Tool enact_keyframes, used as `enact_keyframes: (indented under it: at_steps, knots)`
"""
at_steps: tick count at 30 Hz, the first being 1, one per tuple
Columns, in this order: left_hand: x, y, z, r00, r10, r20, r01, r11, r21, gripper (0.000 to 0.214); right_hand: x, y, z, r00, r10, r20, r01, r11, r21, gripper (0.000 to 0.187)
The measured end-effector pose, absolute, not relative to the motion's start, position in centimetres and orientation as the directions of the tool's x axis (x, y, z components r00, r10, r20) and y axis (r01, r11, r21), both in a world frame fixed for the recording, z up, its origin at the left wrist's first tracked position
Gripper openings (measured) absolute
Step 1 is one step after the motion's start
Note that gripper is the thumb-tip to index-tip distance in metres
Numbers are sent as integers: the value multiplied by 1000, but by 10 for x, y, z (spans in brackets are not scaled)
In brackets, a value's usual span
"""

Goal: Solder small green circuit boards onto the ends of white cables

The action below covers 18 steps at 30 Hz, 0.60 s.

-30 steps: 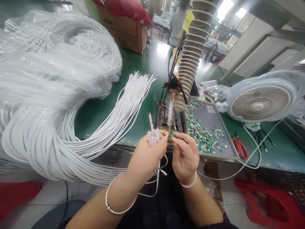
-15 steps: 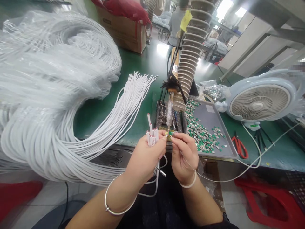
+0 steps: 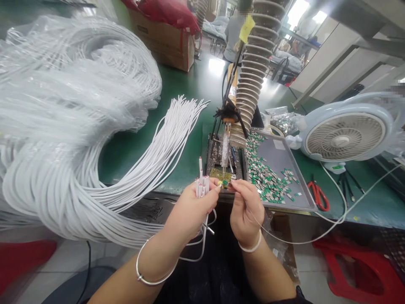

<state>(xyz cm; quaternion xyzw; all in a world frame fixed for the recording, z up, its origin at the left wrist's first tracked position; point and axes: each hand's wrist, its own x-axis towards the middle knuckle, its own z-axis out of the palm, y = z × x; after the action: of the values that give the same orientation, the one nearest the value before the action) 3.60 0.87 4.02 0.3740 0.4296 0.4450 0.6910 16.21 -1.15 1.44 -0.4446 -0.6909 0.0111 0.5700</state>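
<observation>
My left hand (image 3: 191,211) is closed around a small bunch of white cables (image 3: 201,188) with reddish ends pointing up. At its fingertips, a small green connector piece (image 3: 225,183) sits just under the tip of a fixed soldering iron (image 3: 226,145); whether the fingers hold it directly is hard to see. My right hand (image 3: 247,213) pinches a thin solder wire (image 3: 284,242), which trails off to the right. Its fingertips are a little right of the green piece. Below the iron is a yellowish, stained plate (image 3: 217,174).
Right of the iron stands a grey tray (image 3: 284,147) of green-and-metal connectors, then red-handled pliers (image 3: 319,196) and a fan (image 3: 344,131). A large bundle of white cables (image 3: 126,190) lies left. A ribbed hose (image 3: 256,63) hangs behind the iron. People are in the background.
Both hands have come slightly down, the right one also slightly away from the left. The green piece now sits a little lower beneath the iron tip.
</observation>
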Motion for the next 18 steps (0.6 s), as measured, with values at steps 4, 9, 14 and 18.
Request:
enact_keyframes:
  at_steps: [4, 9, 14, 18]
  knots:
    - [30, 8, 37, 264, 940, -215, -262, 284, 922, 16, 162, -12, 17, 37, 718, 695, 601, 540, -590, 28]
    - [28, 8, 36, 209, 964, -167, -194, 208, 959, 14, 159, -14, 20, 58, 841, 538, 550, 423, -720, 15]
    - [28, 9, 33, 127, 980, -155, -158, 175, 972, 10, 155, -16, 22, 116, 901, 417, 422, 335, -842, 11]
    - [28, 10, 34, 122, 976, -178, -95, 190, 977, 11, 153, -15, 24, 151, 914, 377, 351, 307, -885, 9]
